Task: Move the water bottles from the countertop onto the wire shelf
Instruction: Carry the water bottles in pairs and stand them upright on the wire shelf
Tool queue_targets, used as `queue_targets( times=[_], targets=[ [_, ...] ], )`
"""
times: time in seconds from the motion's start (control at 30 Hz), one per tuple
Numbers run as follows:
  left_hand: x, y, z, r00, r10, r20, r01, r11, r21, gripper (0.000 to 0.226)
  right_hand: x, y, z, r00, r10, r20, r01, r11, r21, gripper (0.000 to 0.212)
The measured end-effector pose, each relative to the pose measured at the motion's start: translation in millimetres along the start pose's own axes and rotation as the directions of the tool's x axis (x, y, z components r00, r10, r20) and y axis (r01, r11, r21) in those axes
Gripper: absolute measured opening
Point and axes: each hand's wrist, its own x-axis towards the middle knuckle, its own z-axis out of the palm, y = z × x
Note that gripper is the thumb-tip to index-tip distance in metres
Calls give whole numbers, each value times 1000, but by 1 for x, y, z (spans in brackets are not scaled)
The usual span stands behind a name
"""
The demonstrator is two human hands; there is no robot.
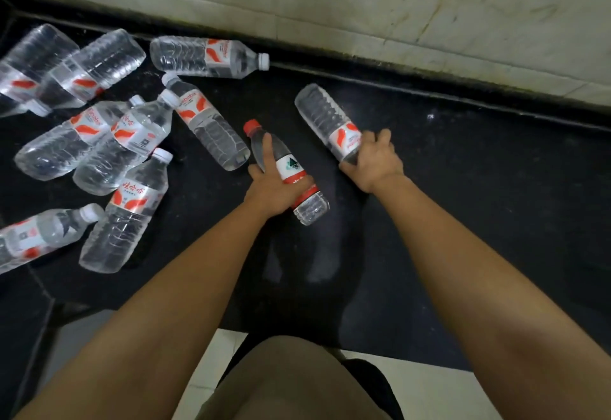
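Head camera looks down at two bare arms that reach out over a dark, shiny worktop [463, 171]. The left hand [271, 188] holds a red-cap bottle [291, 165] around its middle. Its fingers curl under the bottle, and one finger lies straight along the neck. This bottle has a white and red label, and its cap points away from the person and a bit to the left. I cannot tell if it rests on the worktop or is lifted off it. The right hand [373, 161] grips a clear bottle [325, 118] at its cap end, with fingers wrapped over the red and white label. The cap is hidden under the hand, and the flat bottom points away, toward the pale wall [396, 6]. The two held bottles are near each other but do not touch. Just to the left of the left hand lies a white-cap bottle [211, 128] on its side. Farther left is a bunch of more bottles [99, 141], all lying down, some leaning on each other. One long bottle [205, 57] lies at the back, close to the wall. Close to the person, below both arms, are brown shorts [291, 380] and a light floor [429, 386].
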Motion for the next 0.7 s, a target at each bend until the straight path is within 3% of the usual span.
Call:
queue_targets(
  times=[0.13,0.33,0.4,0.57,0.7],
  targets=[
    [-27,-14,1,993,33,114,-31,999,-26,115,-55,46,17,999,37,25,-38,997,60,78],
    [-64,-30,5,972,54,229,-91,984,150,117,-123,87,39,997,75,38,-81,977,196,78],
    [-73,-35,15,982,64,180,-95,981,172,114,-140,97,46,995,87,50,-96,963,250,78],
    [-93,-39,32,989,144,-27,-139,981,138,80,-168,112,50,991,84,107,-117,925,361,77],
    [-103,-32,21,991,126,-43,-129,990,-60,95,-181,126,33,986,75,148,-125,921,368,80]
  ],
)
